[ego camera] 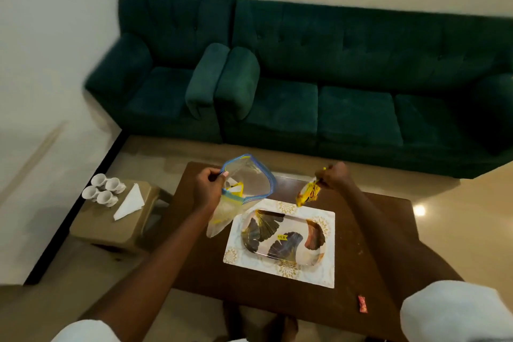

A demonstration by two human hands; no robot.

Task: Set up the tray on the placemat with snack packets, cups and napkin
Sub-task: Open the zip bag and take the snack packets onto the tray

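Observation:
A leaf-patterned tray (315, 254) lies on a white and gold placemat (329, 272) on the dark wooden table (249, 291). My left hand (208, 189) holds up a clear zip bag (249, 179) with a blue rim by its mouth; a yellow packet shows inside it. My right hand (334, 175) grips a yellow snack packet (308, 192) that hangs just beyond the placemat's far edge. Several white cups (104, 190) and a folded white napkin (130, 202) sit on a small stool (111, 228) left of the table.
A dark green sofa (305, 86) stands beyond the table. A small red wrapper (362, 304) lies near the table's front right corner. The wall and a black skirting strip run along the left.

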